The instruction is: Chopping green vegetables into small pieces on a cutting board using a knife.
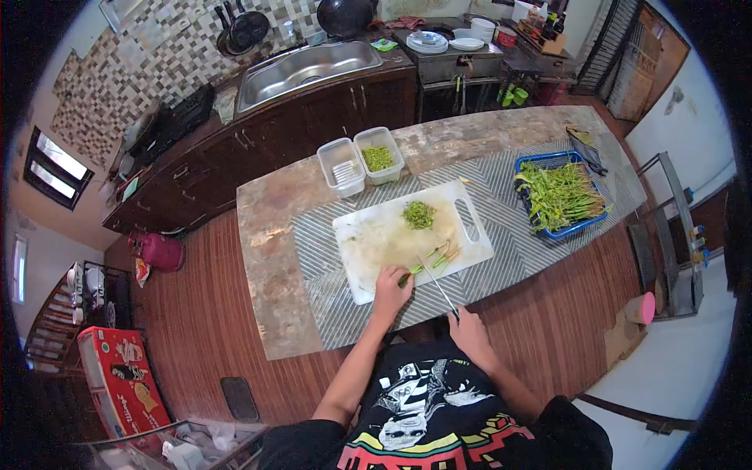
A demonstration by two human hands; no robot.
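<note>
A white plastic cutting board (pixel 376 247) with a handle slot lies on the table. My left hand (pixel 392 288) holds a small bunch of green vegetable stems (pixel 416 269) at the board's near edge. In my right hand (pixel 468 332) is the handle of a kitchen knife (pixel 439 286), its blade crossing the near edge beside the stems. Several cut stem ends (pixel 445 255) lie just beyond the blade. A heap of chopped greens (pixel 419 215) rests on the board's far part. To the right, a blue plastic basket (pixel 565 234) is full of long leafy green stems (pixel 561 194).
Beyond the board stand two clear plastic containers, one (pixel 351 189) without greens and one (pixel 392 175) with chopped greens. A patterned mat (pixel 329 317) covers part of the table (pixel 264 258). A dark cloth-like item (pixel 594 160) lies by the basket. Across the floor is a steel sink (pixel 282 82).
</note>
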